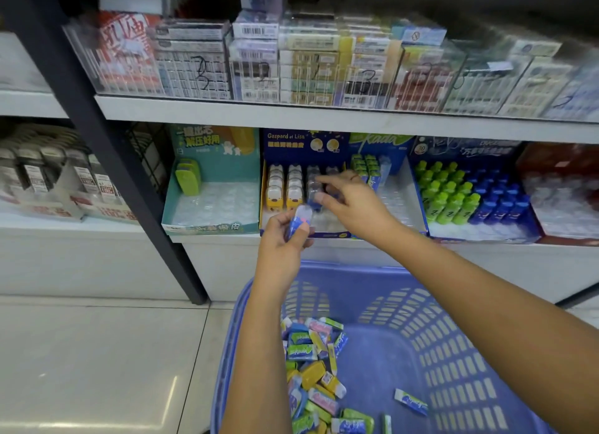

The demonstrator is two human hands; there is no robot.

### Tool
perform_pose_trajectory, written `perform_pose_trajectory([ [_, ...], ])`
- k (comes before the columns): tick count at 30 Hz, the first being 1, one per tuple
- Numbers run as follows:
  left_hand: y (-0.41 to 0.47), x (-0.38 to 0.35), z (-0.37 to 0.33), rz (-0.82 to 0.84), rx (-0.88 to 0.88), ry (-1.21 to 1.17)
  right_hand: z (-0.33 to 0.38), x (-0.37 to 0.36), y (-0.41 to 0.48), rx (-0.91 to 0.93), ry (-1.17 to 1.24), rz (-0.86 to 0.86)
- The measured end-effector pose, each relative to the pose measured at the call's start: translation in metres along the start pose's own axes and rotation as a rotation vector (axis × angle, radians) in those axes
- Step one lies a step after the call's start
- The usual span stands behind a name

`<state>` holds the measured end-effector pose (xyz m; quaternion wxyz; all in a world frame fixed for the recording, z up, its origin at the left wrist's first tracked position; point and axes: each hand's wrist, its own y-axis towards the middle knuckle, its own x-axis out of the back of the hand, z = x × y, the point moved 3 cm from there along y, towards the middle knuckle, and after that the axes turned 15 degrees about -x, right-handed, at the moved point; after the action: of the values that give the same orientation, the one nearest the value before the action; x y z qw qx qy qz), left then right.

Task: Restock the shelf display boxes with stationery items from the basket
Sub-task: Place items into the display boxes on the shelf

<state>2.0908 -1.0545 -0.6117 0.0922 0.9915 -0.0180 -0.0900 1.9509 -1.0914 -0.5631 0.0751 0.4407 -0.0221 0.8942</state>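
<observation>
Filling the blue box

Your right hand (353,203) reaches into the blue display box (304,142) on the shelf (223,262), its fingers (325,199) pinching a blurry blue item (312,190) in a row. Your left hand (285,239) grips another blue piece (299,221) just before the box. More lie in the basket (453,352) below.

Bright, motion-blurred, edges wide-angle bowed

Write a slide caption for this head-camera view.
Left hand holds a blue item; right hand reaches into the navy display box above the basket.
</observation>
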Motion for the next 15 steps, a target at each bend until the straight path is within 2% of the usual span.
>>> perform_pose_trajectory([
  [2,-0.001,-0.002,-0.004,0.017,-0.040,0.003,0.000,0.001,-0.018,-0.055,0.322,0.167],
  [4,-0.002,-0.003,-0.007,0.047,-0.064,0.007,0.001,0.002,-0.030,-0.058,0.408,0.271],
  [5,-0.002,-0.004,-0.008,0.052,-0.073,0.011,0.001,0.005,-0.031,-0.053,0.427,0.267],
  [8,-0.001,-0.007,-0.009,0.071,-0.147,0.169,-0.003,0.018,-0.021,-0.054,0.434,0.062],
  [11,0.000,-0.014,-0.001,0.244,-0.255,0.649,-0.012,0.030,-0.006,-0.047,0.312,-0.154],
  [13,-0.002,-0.020,0.008,0.387,-0.278,0.905,-0.017,0.028,0.002,-0.032,0.192,-0.170],
  [15,-0.005,-0.024,0.013,0.440,-0.293,1.000,-0.020,0.021,0.008,-0.007,0.050,-0.143],
])
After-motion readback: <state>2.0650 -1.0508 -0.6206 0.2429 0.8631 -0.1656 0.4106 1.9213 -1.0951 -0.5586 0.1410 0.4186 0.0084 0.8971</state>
